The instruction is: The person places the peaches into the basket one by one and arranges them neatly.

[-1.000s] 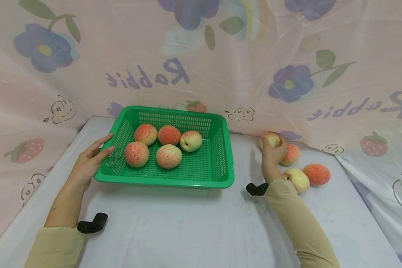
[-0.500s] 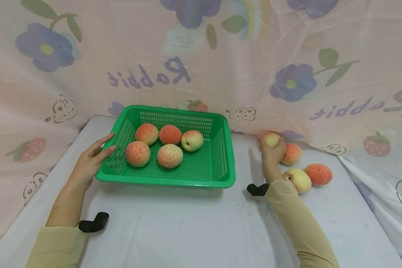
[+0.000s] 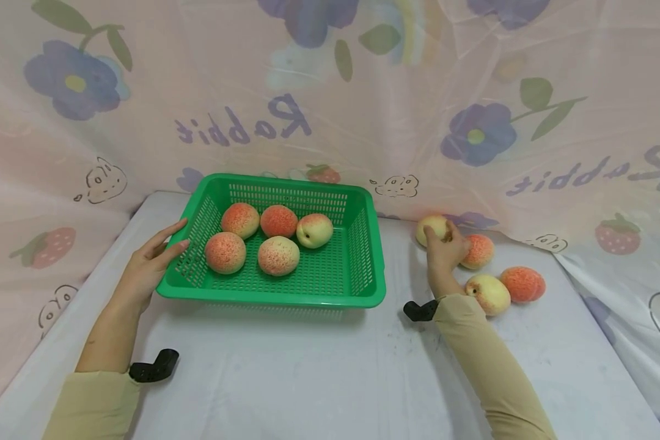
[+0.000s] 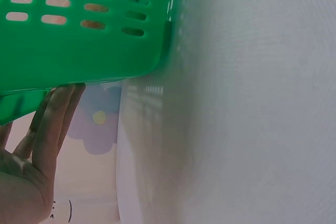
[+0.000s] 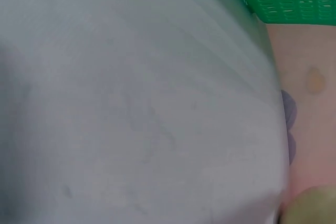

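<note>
On the white-cloth-covered table [image 3: 308,366], a rectangular green plastic basket with perforated walls [image 3: 275,302] holds five rounded peaches; a yellow-and-orange peach [image 3: 239,219] and a red-orange peach [image 3: 278,220] lie towards the back, a smooth pale peach with a dark stem hollow [image 3: 316,231] to their right, a speckled orange peach [image 3: 225,252] at front left, and a cream peach flecked with red [image 3: 278,256] beside it. Four peaches are outside, to the basket's right; a round orange peach [image 3: 480,251], a yellow peach with a brownish tinge [image 3: 492,294] and an oval red peach [image 3: 524,283] lie unheld; a pale yellow peach [image 3: 436,222] is in the right hand [image 3: 445,255], thumb across its front and fingers bent at its right side; whether it is clear of the cloth cannot be told. The left hand [image 3: 143,267] has fairly straight, spread fingers touching the basket's left rim; it clutches nothing. If the basket is being filled, the work looks just past half: five in, four out, one of those in hand.
</note>
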Motion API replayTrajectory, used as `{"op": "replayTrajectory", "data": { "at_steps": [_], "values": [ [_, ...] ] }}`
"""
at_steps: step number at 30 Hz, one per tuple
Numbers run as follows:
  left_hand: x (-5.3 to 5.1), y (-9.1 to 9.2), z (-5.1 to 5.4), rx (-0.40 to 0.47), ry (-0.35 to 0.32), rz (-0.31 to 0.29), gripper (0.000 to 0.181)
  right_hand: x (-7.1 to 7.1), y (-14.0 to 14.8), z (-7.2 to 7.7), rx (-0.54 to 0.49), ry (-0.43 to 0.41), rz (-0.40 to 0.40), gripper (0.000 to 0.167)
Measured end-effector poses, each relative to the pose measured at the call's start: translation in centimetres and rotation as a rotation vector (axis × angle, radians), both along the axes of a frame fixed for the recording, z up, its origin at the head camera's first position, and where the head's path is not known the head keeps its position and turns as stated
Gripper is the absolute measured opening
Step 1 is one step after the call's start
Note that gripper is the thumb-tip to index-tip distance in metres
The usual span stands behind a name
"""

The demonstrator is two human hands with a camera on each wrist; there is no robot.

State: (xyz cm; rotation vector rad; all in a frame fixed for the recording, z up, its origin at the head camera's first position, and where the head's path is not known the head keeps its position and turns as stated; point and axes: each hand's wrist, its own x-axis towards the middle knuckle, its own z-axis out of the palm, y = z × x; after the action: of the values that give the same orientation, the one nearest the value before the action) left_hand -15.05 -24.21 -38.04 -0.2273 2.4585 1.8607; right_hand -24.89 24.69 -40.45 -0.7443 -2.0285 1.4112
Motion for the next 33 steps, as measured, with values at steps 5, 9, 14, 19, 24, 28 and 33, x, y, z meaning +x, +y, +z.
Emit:
{"op": "replayTrajectory", "data": {
  "at_steps": [5,9,14,19,24,28,33],
  "values": [
    [0.06,0.02,-0.09,0.0,-0.001,-0.006,0.058,-0.06,0.02,-0.12,-0.059,-0.017,0.04,0.052],
    [0.11,0.07,-0.09,0.0,0.006,-0.008,0.058,-0.29,0.09,-0.35,-0.074,0.001,0.048,0.042],
    [0.03,0.08,-0.13,-0.003,0.009,-0.01,0.058,-0.41,0.28,-0.48,-0.084,0.009,0.018,0.032],
    [-0.1,-0.06,-0.28,-0.002,0.003,-0.01,0.058,-0.12,0.49,-0.47,-0.098,-0.027,0.006,0.05],
    [-0.13,-0.24,-0.38,0.003,0.011,-0.009,0.058,-0.01,0.69,-0.44,-0.125,-0.107,0.063,0.067],
    [-0.15,-0.23,-0.38,0.01,0.015,-0.011,0.058,0.06,0.82,-0.42,-0.137,-0.147,0.111,0.07],
    [-0.19,-0.15,-0.34,0.006,0.01,-0.01,0.058,0.15,0.84,-0.57,-0.131,-0.146,0.126,0.069]
  ]
}}
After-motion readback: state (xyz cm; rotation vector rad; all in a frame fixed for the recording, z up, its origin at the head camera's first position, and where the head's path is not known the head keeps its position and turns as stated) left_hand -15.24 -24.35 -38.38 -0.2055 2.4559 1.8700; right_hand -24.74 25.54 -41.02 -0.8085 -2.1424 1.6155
